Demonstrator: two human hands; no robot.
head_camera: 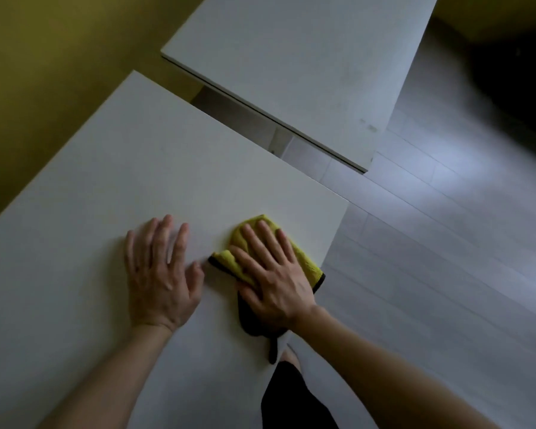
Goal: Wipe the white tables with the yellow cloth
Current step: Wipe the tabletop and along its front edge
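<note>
A yellow cloth point(304, 258) with a dark underside lies folded near the right front edge of the near white table point(121, 168). My right hand point(273, 274) presses flat on the cloth with straight, spread fingers, covering most of it. A dark corner of the cloth hangs over the table's edge. My left hand point(160, 274) rests flat on the bare tabletop just left of the cloth, fingers spread. A second white table point(307, 57) stands beyond, apart from the near one by a narrow gap.
Grey plank floor point(446, 243) spreads to the right of both tables. A yellow-green wall point(44, 72) runs along the left. My dark-clothed leg point(291, 397) stands beside the near table's edge. A small mark point(370, 126) shows near the far table's right corner.
</note>
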